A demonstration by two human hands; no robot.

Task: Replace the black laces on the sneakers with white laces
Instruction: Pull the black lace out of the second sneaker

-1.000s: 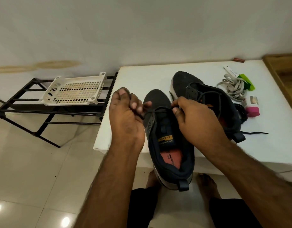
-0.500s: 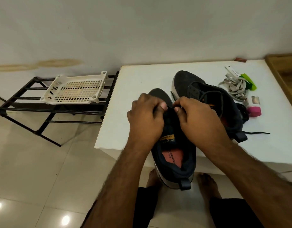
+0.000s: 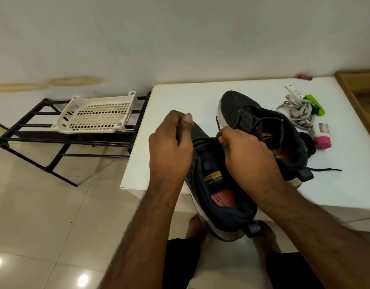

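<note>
Dark mesh forms the near sneaker (image 3: 219, 197), which sits low in the centre of the frame with its heel hanging past the front edge of the white table (image 3: 179, 97) and its orange insole showing. Both hands are on its lacing area. The left hand (image 3: 171, 144), left of centre, has its fingers curled with thumb against forefinger, pinching what looks like a strand of the black lace (image 3: 202, 142), though the strand at the fingertips is too thin to see clearly. The right hand (image 3: 242, 149), just right of centre, pinches the same lace at the top eyelets, fingers bent over the tongue. Bare feet show on the tiled floor at the bottom of the frame.

Just behind and to the right lies the second sneaker (image 3: 244, 113), toe pointing away, a black lace end (image 3: 326, 169) trailing from near its heel across the tabletop. Right of it stands a small pink-capped container (image 3: 321, 140). Further back, upper right, the bundle of white laces (image 3: 294, 111) rests beside a green item (image 3: 315, 105).

Off the table, in the left middle of the frame, a cream plastic basket (image 3: 96, 113) rests on a black metal rack (image 3: 33, 140) against the wall.
</note>
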